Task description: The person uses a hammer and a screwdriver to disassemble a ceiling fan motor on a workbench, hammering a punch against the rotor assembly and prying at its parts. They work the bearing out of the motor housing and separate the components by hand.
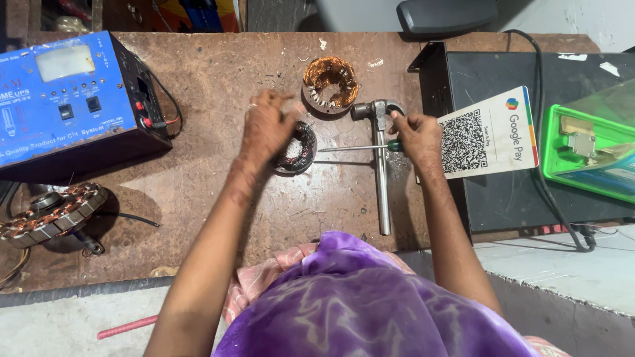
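Observation:
My left hand (266, 127) rests on a small dark round motor part (299, 151) lying on the brown worktable (218, 86), fingers curled over its top edge. My right hand (417, 135) grips the green handle of a screwdriver (354, 148), whose thin shaft points left toward the dark part. A steel claw hammer (380, 172) lies under the screwdriver, head away from me. Just beyond the hands sits a stator wound with copper wire (330, 82).
A blue power unit (66, 99) stands at the far left, a second copper-wound stator (49, 213) in front of it. On the right are a black box (503, 192) bearing a white code card (489, 132) and a green tray (585, 152).

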`<control>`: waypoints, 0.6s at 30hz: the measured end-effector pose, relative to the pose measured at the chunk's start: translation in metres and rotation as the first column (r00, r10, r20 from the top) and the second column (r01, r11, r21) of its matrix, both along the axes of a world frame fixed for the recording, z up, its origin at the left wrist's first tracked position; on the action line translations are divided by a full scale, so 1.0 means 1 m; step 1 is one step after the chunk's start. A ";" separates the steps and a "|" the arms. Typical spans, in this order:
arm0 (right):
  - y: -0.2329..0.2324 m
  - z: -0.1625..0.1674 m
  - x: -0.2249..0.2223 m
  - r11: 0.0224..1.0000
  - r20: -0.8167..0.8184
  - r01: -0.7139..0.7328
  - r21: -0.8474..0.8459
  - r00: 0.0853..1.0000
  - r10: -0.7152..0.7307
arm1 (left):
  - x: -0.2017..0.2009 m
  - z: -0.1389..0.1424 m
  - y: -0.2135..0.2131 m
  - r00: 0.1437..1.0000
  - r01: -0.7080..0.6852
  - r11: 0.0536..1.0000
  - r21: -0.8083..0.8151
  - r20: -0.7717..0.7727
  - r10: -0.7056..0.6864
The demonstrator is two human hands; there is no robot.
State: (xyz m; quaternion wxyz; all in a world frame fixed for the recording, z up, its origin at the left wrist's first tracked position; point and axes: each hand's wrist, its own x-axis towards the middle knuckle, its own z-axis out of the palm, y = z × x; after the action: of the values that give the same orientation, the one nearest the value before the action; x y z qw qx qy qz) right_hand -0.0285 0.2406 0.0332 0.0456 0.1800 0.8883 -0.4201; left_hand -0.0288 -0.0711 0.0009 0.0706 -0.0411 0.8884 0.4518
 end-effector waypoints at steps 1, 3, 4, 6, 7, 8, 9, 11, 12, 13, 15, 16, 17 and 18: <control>0.001 -0.003 0.003 1.000 -0.025 -0.019 0.007 0.999 0.019 | 0.011 0.009 0.008 0.997 0.080 0.980 -0.185 0.017 -0.078; 0.004 -0.007 0.008 0.998 -0.073 -0.052 0.021 0.996 0.053 | 0.027 0.023 0.022 0.971 0.236 0.820 -0.522 0.094 -0.220; 0.006 -0.009 0.009 0.999 -0.057 -0.018 -0.033 0.998 0.016 | 0.029 0.029 0.026 0.962 0.272 0.793 -0.545 0.156 -0.223; 0.012 -0.011 0.013 0.988 -0.017 0.051 -0.146 0.998 -0.054 | 0.030 0.036 0.029 0.935 0.345 0.734 -0.585 0.281 -0.216; 0.015 -0.012 0.015 0.993 -0.020 0.036 -0.113 0.999 -0.038 | 0.028 0.037 0.028 0.937 0.343 0.741 -0.577 0.262 -0.229; 0.017 -0.012 0.017 0.997 -0.023 0.021 -0.078 0.999 -0.023 | 0.026 0.036 0.027 0.940 0.339 0.749 -0.569 0.240 -0.243; 0.019 -0.012 0.019 0.999 -0.028 0.006 -0.042 1.000 -0.007 | 0.024 0.034 0.025 0.942 0.335 0.758 -0.559 0.216 -0.256; 0.020 -0.012 0.023 0.998 -0.060 -0.014 -0.069 0.998 0.009 | 0.024 0.028 0.019 0.938 0.345 0.751 -0.563 0.184 -0.293; 0.020 -0.012 0.024 0.996 -0.074 -0.023 -0.083 0.997 0.016 | 0.025 0.024 0.016 0.935 0.352 0.746 -0.566 0.170 -0.312; 0.019 -0.013 0.025 0.998 -0.055 -0.013 -0.068 0.998 0.009 | 0.025 0.021 0.014 0.934 0.349 0.742 -0.572 0.147 -0.325; 0.015 -0.013 0.025 0.999 -0.018 0.003 -0.038 1.000 -0.004 | 0.024 0.015 0.011 0.932 0.339 0.736 -0.586 0.101 -0.349; 0.012 -0.014 0.024 0.999 -0.013 0.008 -0.048 1.000 -0.009 | 0.023 0.013 0.009 0.930 0.337 0.734 -0.590 0.085 -0.358; 0.009 -0.014 0.022 0.998 -0.007 0.012 -0.056 1.000 -0.013 | 0.022 0.011 0.006 0.928 0.333 0.733 -0.593 0.069 -0.366; 0.007 -0.014 0.020 0.998 -0.002 0.016 -0.063 1.000 -0.016 | 0.021 0.009 0.005 0.926 0.329 0.732 -0.596 0.052 -0.374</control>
State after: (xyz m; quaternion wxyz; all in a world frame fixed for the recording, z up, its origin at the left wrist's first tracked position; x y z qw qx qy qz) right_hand -0.0087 0.2473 0.0189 0.0467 0.1853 0.8732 -0.4484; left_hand -0.0078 -0.0664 0.0096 0.1064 0.1238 0.9780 0.1300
